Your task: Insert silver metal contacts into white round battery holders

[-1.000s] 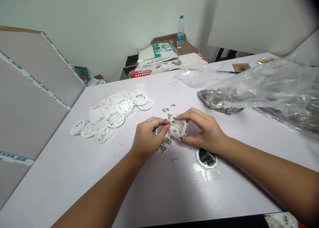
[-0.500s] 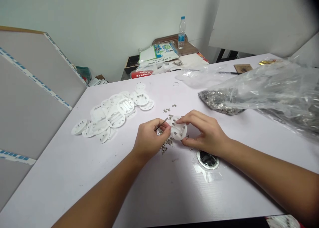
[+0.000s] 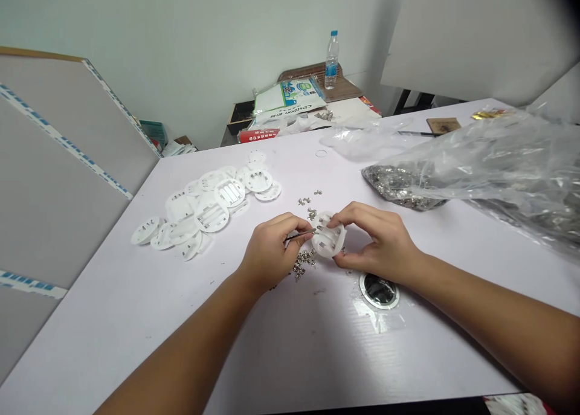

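Note:
My right hand [image 3: 376, 240] grips a round white plastic disc [image 3: 327, 243] with slots, tilted up off the white table [image 3: 136, 306]. My left hand [image 3: 268, 252] pinches thin metal tweezers [image 3: 299, 235], whose tip touches the disc's left edge. A small heap of tiny metal clips [image 3: 303, 263] lies on the table just below the two hands. A few more loose metal clips [image 3: 310, 202] sit just beyond the disc.
A pile of white discs [image 3: 208, 206] lies at the left. A clear plastic bag of metal parts [image 3: 475, 167] spreads over the right. A round cable hole [image 3: 379, 289] is under my right wrist. A water bottle [image 3: 332, 51] and papers stand behind the table.
The tweezers have swung down from pointing up-right to lying nearly level, with their tip now at the disc. The disc has shifted slightly in my right hand.

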The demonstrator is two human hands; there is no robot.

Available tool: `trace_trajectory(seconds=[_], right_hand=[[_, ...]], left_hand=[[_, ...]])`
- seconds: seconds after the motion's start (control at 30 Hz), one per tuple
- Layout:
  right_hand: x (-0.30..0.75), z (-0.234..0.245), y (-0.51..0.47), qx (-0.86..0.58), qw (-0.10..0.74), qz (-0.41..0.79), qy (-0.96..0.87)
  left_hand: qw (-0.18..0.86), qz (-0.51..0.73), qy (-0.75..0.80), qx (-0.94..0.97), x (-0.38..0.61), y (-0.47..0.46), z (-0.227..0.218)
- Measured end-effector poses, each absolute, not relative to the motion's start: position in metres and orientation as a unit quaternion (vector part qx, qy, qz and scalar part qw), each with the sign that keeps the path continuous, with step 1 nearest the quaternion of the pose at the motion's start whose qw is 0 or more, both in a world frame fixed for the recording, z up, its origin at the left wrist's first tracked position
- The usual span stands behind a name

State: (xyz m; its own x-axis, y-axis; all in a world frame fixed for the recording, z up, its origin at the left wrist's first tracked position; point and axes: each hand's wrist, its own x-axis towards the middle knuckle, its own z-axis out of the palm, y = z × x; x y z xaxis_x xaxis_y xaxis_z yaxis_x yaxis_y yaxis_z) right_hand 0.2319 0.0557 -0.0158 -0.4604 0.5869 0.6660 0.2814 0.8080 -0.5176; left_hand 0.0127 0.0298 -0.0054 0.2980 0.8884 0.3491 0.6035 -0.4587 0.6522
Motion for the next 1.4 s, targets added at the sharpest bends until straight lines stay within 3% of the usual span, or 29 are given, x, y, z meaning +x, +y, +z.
trace_trajectory(seconds=[0.2,0.47,0.6,0.83,1.4], right_hand=[[0.234,-0.015,0.056,-0.251,0.443,0.187,-0.840],[0.235,-0.013,0.060,-0.218,0.456,0.209,-0.837],[0.236,-0.013,0.059,-0.199,0.467,0.248,-0.825],[0.235,-0.016,0.055,-0.177,0.474,0.304,-0.807],[0.237,-0.016,0.056,-0.197,0.477,0.309,-0.799]], left_hand=[[0.266,0.332,0.476,0.769,0.009,0.033,-0.002],[0.583,0.336,0.493,0.551,0.003,0.039,-0.001],[0.665,0.325,0.467,0.483,-0.002,0.041,-0.003],[0.730,0.322,0.392,0.458,-0.002,0.038,-0.009],[0.745,0.331,0.367,0.448,0.003,0.037,-0.007]])
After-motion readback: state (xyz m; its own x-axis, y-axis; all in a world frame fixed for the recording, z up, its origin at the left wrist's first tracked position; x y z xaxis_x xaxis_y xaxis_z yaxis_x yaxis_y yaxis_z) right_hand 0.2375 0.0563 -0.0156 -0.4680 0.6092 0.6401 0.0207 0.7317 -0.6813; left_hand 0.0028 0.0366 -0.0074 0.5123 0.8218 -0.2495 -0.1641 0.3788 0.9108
